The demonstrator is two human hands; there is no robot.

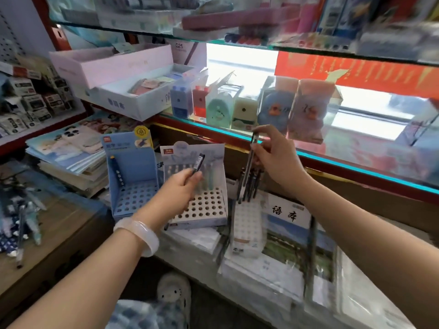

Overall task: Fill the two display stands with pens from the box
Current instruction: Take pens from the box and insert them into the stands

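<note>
My left hand grips a dark pen upright over the white display stand, whose back row holds several pale pens. My right hand holds another dark pen above a third white perforated stand that carries a few dark pens at its far end. To the left stands the blue display stand with one dark blue dotted pen in it. Loose blue pens lie at the far left on a brown cardboard surface.
A glass shelf edge with boxed pencil sharpeners runs right behind my hands. Stacked notebooks lie at the left, wrapped exercise books under and right of the stands. A second glass shelf hangs overhead.
</note>
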